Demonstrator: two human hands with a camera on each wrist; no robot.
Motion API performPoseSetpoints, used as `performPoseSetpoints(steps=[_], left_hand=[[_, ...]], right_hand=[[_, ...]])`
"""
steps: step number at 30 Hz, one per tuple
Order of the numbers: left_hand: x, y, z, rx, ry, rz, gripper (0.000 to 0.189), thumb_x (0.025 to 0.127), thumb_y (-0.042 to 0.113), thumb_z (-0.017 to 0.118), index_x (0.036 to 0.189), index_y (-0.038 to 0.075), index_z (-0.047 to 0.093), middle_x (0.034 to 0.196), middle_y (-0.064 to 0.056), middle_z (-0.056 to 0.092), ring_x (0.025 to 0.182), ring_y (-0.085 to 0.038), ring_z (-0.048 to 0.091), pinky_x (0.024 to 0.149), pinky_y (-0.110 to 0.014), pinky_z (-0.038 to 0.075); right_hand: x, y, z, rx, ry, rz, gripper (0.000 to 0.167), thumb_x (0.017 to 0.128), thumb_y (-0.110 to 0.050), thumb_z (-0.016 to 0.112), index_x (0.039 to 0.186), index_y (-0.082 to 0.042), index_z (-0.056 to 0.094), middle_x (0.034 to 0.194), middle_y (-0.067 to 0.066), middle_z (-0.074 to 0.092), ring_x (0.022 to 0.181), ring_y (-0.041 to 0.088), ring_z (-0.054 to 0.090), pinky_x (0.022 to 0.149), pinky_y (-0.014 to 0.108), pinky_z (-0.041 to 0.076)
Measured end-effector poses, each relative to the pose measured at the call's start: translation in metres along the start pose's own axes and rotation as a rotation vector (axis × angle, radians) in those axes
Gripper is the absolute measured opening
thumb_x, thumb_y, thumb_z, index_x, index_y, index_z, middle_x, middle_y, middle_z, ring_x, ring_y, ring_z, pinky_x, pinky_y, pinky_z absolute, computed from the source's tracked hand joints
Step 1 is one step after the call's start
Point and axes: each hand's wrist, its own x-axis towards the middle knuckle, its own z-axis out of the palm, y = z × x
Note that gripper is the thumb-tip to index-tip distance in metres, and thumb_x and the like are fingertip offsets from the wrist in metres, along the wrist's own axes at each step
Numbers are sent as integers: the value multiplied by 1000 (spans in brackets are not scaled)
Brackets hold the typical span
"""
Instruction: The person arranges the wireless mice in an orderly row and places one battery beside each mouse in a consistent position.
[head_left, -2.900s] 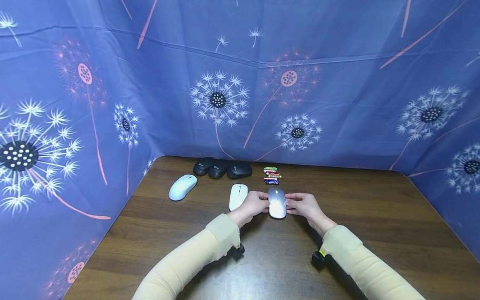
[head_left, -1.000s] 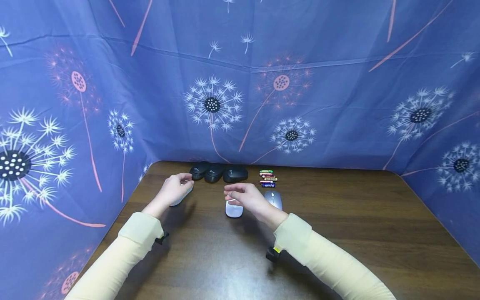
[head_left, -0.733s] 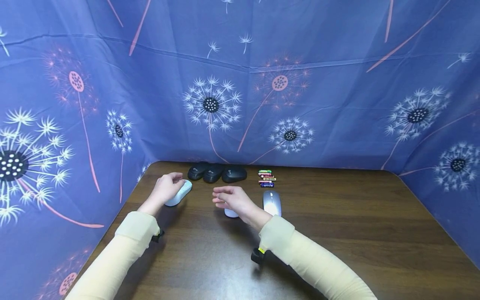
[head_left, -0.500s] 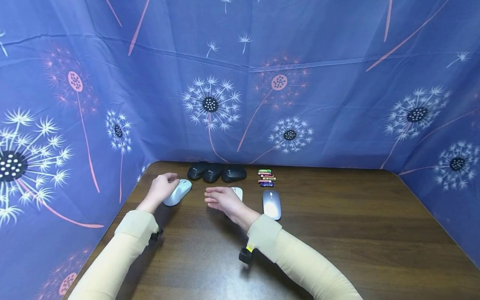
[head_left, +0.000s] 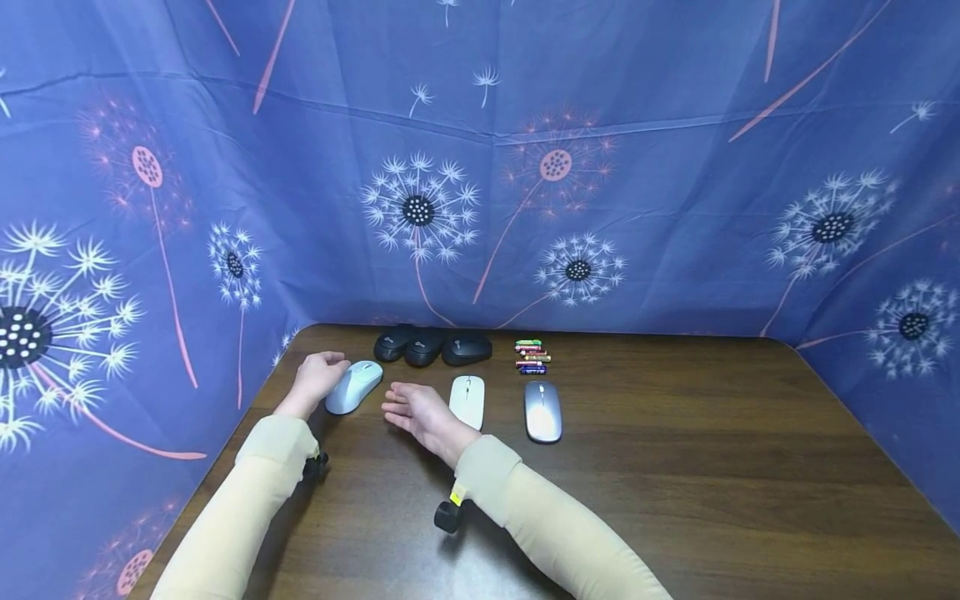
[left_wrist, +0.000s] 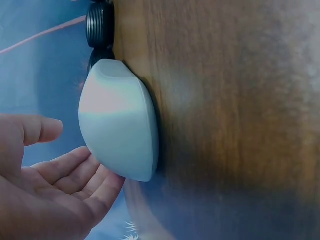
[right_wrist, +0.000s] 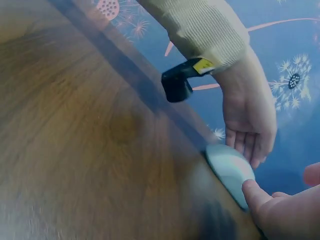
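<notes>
A pale blue-white computer mouse (head_left: 356,387) lies on the left part of the table, tilted slightly to the right. At its left side is my left hand (head_left: 313,383), its thumb apart and its fingers loosely extended along the far side of the shell in the left wrist view; whether they touch it I cannot tell. My right hand (head_left: 429,417) hovers between this mouse and a flat white mouse (head_left: 468,398), fingers extended and holding nothing. Further right lies a silver-grey mouse (head_left: 542,412), lined up beside the white one.
Several black mice (head_left: 467,348) stand in a row at the back edge. To their right is a small stack of colourful batteries (head_left: 533,358). A blue dandelion-print cloth (head_left: 675,250) rises behind and beside the wooden table (head_left: 720,467).
Both hands have left the silver-grey mouse. My left hand went to the pale mouse, then drew off to its left side. My right hand passed leftward over the white mouse.
</notes>
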Motion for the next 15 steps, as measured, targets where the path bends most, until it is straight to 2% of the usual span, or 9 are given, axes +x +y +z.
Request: performPoseSetpoints(steps=[9, 15], left_hand=[[4, -6, 4, -18, -10, -13, 44, 93, 19, 46, 125, -12, 52, 128, -31, 51, 122, -41, 47, 100, -46, 41], [7, -9, 8, -19, -7, 4, 40, 92, 18, 47, 118, -12, 58, 123, -30, 56, 115, -41, 51, 94, -45, 45]], right_hand=[[11, 14, 3, 27, 40, -1, 47, 101, -11, 33, 140, 13, 26, 145, 32, 29, 132, 44, 34, 109, 46, 32], [18, 17, -4, 78, 20, 15, 48, 101, -10, 27, 142, 15, 20, 146, 34, 24, 135, 45, 29, 112, 47, 28]])
